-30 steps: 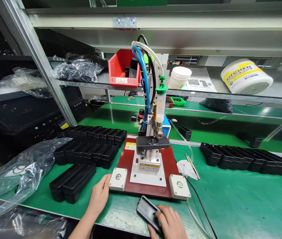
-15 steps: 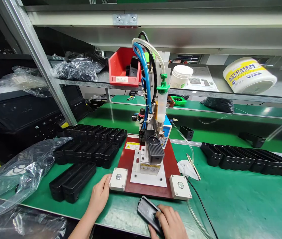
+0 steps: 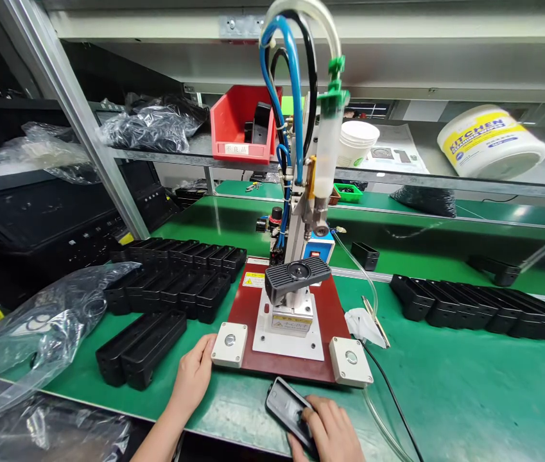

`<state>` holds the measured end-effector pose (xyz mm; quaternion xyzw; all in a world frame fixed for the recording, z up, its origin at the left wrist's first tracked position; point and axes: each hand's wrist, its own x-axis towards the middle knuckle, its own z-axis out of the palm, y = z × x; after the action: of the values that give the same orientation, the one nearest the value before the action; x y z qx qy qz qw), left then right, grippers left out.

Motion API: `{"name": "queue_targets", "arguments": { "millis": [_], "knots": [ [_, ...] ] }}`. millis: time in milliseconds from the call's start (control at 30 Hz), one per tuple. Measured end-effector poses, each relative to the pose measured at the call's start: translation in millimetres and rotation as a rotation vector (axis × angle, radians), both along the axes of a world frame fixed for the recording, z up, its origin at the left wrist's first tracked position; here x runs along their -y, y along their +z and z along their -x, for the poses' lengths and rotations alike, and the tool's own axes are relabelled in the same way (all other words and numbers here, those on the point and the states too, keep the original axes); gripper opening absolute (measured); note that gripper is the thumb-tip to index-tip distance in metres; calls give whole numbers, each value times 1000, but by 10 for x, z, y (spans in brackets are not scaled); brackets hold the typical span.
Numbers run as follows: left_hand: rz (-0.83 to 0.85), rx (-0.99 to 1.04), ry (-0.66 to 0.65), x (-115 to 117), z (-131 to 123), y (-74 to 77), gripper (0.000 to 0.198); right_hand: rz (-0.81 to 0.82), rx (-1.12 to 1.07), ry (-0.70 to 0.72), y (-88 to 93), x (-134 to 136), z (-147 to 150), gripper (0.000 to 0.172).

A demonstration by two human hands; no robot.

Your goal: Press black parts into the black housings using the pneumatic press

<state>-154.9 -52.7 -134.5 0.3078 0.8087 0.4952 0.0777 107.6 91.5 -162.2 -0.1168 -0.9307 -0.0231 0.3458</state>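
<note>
My left hand [image 3: 195, 374] is closed against the left edge of a white button box [image 3: 230, 344] at the front left of the dispensing machine. My right hand [image 3: 330, 428] grips a black plastic housing [image 3: 285, 405] by its near end, fingers reaching inside; its hollow side faces up at the bench's front edge. On the machine's fixture, another black ribbed housing [image 3: 298, 274] with a round insert sits turned crosswise. Above it hangs a clear syringe [image 3: 326, 151] with a green cap and metal tip. A second button box [image 3: 350, 361] stands at the front right.
Rows of black housings [image 3: 169, 282] lie at left, with a clear plastic bag [image 3: 45, 340] beside them. More housings [image 3: 484, 308] line the right side. A white tissue [image 3: 364, 326] lies by the red base [image 3: 248, 308]. The shelf holds a red bin [image 3: 243, 125] and a wipes tub [image 3: 491, 142].
The housing on the fixture has turned from pointing toward me to lying crosswise. The syringe head has risen and swung nearer. Both hands stay in place.
</note>
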Motion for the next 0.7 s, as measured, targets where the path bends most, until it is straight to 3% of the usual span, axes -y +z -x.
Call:
{"name": "queue_targets", "arguments": {
  "millis": [200,433,600,700],
  "knots": [
    [-7,16,21,21,8,-34,49,-3,-3,8,-3,-7,16,14],
    [-152,44,186,80,50,-145,46,4,25,18,-23,-18,-8,18],
    [-211,-159,252,99,19,-138,36,8,35,40,-12,-23,-12,21],
    [-282,-414,189,101,-128,-77,22,52,31,70,-5,-43,-34,24]
  ]
}}
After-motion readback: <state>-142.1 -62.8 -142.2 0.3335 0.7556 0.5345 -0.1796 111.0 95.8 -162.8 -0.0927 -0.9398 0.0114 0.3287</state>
